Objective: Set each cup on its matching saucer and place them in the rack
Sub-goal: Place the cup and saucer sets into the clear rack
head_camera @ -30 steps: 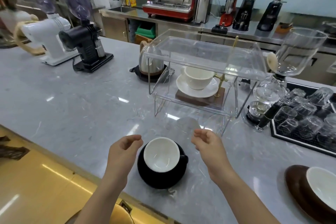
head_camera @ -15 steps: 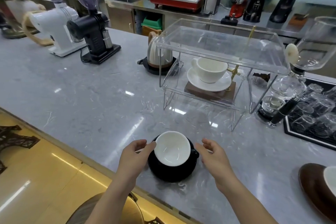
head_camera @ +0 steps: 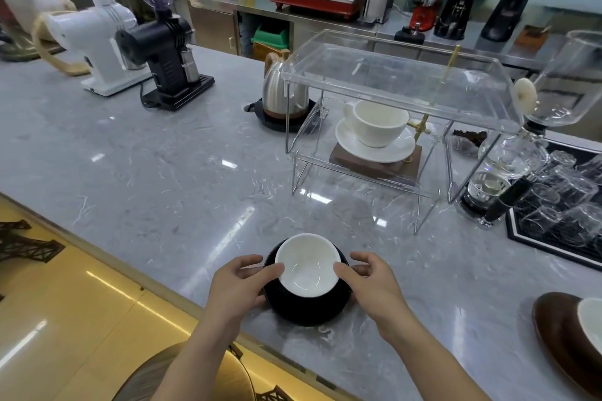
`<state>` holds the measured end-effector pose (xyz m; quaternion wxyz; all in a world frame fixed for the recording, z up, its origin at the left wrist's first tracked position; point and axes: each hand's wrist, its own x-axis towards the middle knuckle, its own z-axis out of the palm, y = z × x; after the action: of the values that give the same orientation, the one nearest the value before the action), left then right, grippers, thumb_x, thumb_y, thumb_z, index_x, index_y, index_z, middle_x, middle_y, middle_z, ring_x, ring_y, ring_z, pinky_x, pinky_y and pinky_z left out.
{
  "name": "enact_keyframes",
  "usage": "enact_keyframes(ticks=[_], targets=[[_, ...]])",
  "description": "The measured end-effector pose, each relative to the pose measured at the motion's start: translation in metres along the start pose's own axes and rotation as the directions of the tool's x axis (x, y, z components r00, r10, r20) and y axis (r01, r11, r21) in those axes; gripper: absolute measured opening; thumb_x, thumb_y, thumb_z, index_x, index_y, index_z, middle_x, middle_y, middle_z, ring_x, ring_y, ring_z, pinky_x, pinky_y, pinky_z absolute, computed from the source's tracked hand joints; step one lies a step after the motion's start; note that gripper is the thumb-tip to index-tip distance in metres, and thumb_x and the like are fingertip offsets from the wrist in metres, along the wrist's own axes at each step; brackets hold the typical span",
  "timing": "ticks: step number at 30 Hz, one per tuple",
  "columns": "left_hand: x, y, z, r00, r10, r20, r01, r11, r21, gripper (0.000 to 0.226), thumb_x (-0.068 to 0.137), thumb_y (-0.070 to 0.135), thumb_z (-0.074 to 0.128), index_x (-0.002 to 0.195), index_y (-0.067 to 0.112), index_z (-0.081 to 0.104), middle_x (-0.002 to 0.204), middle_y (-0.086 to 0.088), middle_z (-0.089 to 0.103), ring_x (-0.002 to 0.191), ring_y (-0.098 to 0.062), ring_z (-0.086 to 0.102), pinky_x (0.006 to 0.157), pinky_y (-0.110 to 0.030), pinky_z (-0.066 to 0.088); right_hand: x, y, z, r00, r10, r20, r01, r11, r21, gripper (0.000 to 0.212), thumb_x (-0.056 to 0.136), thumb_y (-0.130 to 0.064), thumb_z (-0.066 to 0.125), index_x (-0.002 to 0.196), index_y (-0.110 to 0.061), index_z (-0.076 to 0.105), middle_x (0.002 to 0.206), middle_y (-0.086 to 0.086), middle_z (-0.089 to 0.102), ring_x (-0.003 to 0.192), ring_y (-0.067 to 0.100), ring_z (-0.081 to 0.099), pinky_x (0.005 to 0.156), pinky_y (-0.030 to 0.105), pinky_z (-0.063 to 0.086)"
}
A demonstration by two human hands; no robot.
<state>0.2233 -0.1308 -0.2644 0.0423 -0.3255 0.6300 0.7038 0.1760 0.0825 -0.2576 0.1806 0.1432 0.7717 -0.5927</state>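
A black cup with a white inside (head_camera: 308, 265) sits on a black saucer (head_camera: 306, 311) near the front edge of the grey marble counter. My left hand (head_camera: 239, 286) touches the set's left side and my right hand (head_camera: 371, 285) its right side, fingers curled around the saucer rim. Behind stands a clear two-level rack (head_camera: 391, 81). On its lower level a white cup (head_camera: 378, 122) sits on a white saucer (head_camera: 374, 148). At the far right a brown saucer (head_camera: 560, 332) carries a cup with a white inside (head_camera: 591, 319), cut off by the frame.
A steel kettle (head_camera: 280, 91) stands left of the rack, with a black grinder (head_camera: 163, 45) and a white grinder (head_camera: 97, 36) further left. A glass siphon brewer (head_camera: 508, 156) and a black tray of upturned glasses (head_camera: 563, 198) stand right of the rack.
Both hands have come down and closed in on the black cup and saucer from either side. The view has tilted and moved closer to the counter.
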Motion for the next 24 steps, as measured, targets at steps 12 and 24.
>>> enact_keyframes(ticks=[12, 24], targets=[[0.001, 0.001, 0.0, 1.0, 0.007, -0.003, -0.007, 0.999, -0.043, 0.043, 0.069, 0.011, 0.089, 0.105, 0.007, 0.065, 0.099, -0.02, 0.074, 0.086, -0.035, 0.075, 0.07, -0.045, 0.064, -0.001, -0.005, -0.002, 0.999, 0.01, 0.042, -0.013, 0.997, 0.07, 0.052, 0.082, -0.026, 0.077, 0.128, -0.024, 0.053, 0.11, 0.01, 0.064, 0.099, 0.021, 0.063, 0.078, 0.03, 0.049], [-0.012, 0.022, 0.008, 0.992, 0.124, -0.015, -0.125, 0.984, -0.129, 0.045, 0.072, -0.006, 0.083, 0.072, 0.013, 0.041, 0.057, -0.004, 0.064, 0.063, -0.024, 0.066, 0.054, -0.035, 0.059, -0.004, -0.023, -0.007, 0.997, -0.071, 0.006, 0.069, 0.986, 0.151, 0.049, 0.082, -0.017, 0.077, 0.126, -0.016, 0.055, 0.107, 0.016, 0.066, 0.098, 0.03, 0.067, 0.089, 0.045, 0.056]])
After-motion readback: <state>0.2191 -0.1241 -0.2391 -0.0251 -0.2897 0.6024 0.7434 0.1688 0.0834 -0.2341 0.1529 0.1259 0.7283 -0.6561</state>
